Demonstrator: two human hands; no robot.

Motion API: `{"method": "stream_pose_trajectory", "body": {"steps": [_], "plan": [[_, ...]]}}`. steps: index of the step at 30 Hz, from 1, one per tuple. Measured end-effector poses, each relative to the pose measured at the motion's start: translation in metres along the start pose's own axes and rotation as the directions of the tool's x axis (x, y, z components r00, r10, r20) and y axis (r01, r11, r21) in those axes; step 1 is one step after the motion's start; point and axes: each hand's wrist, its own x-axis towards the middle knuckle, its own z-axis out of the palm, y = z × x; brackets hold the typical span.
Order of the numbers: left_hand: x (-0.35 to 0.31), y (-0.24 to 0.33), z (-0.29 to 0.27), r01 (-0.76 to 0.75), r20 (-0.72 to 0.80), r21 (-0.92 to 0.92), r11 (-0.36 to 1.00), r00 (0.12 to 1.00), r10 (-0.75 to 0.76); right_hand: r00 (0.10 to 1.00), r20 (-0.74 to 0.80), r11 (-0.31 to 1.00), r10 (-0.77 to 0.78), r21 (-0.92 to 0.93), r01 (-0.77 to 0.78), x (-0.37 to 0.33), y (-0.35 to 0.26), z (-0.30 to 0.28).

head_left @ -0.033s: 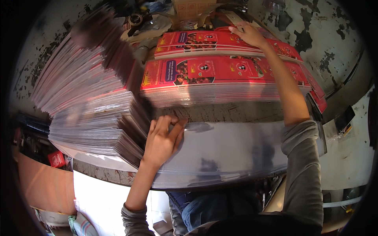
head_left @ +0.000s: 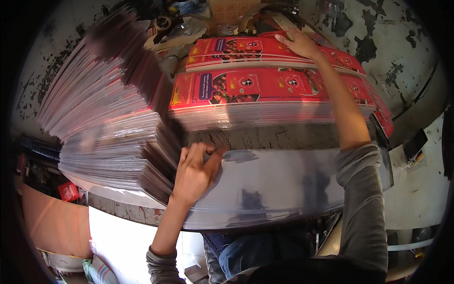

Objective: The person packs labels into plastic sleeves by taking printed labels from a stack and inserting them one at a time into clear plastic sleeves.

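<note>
Worktable: plastic sheets along front edge. Behind, w/ strip of tabletop btwn: near card stack; rear card stack behind that. Tall pile on L side, L of sheets + both stacks. L hand at sheets' L end, just R of pile. R hand on rear stack, R of ctr. Carton at back, beyond stacks.

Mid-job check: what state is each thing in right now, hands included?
Clear sheets: stacked, lying flat, glossy.
Near red stack: lying flat, printed side up.
Far red stack: printed side up, partly hidden by the right arm.
Left pile: fanned, edges stepped.
Left hand: fingers curled, at the clear sheets' left end.
Right hand: fingers extended, at the far red stack.
</note>
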Motion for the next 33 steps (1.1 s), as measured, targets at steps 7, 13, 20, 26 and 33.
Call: {"method": "stream_pose_trajectory", "body": {"steps": [7, 13, 20, 26, 33], "plan": [[-0.001, 0.003, 0.000, 0.018, 0.033, 0.124, 0.992, 0.999, -0.023, 0.968, 0.106, 0.926, 0.227, -0.330, -0.181, -0.004, -0.001, 0.026], [0.002, 0.007, -0.005, 0.102, 0.055, 0.145, 0.984, 0.992, -0.111, 0.969, 0.101, 0.932, 0.224, -0.313, -0.182, -0.010, -0.009, 0.021], [-0.002, 0.008, 0.003, 0.126, 0.085, 0.077, 0.989, 0.988, -0.133, 0.979, 0.064, 0.944, 0.195, -0.282, -0.170, -0.017, -0.009, 0.018], [0.000, 0.010, 0.007, 0.145, 0.060, 0.054, 0.988, 0.987, -0.148, 0.982, 0.049, 0.954, 0.184, -0.248, -0.166, -0.017, -0.006, 0.020], [0.002, 0.013, -0.002, 0.109, 0.075, 0.058, 0.992, 0.991, -0.113, 0.990, 0.017, 0.958, 0.140, -0.255, -0.131, -0.012, -0.009, 0.023]]}}
